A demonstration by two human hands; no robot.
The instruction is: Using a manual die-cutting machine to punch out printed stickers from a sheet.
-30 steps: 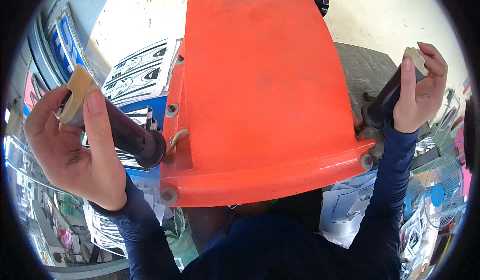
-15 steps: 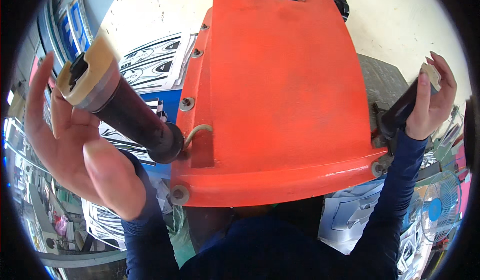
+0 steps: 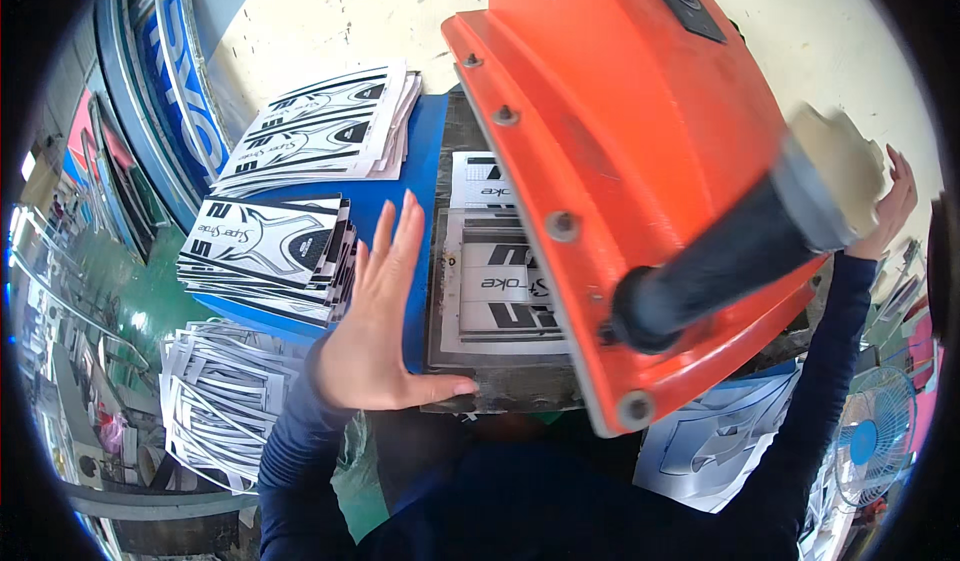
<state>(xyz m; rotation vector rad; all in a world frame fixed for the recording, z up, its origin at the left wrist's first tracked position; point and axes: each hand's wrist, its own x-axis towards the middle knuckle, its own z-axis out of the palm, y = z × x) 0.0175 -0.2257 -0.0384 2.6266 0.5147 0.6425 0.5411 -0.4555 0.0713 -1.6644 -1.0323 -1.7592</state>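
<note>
The left hand (image 3: pixel 375 331) is lying flat and open beside the lower plate (image 3: pixel 500 386) of the press, fingers (image 3: pixel 395 241) spread and holding nothing, thumb touching the plate's front edge. A printed sheet (image 3: pixel 495 286) is lying on that plate, under the raised orange lid (image 3: pixel 620 161), which is tilting up to the right. The right hand (image 3: pixel 885 211) is resting open against the far end of the lid's black handle (image 3: pixel 730 261), fingers not closing around it. Stacks of printed sheets (image 3: pixel 270 256) are sitting on the blue surface (image 3: pixel 410 161) to the left
</note>
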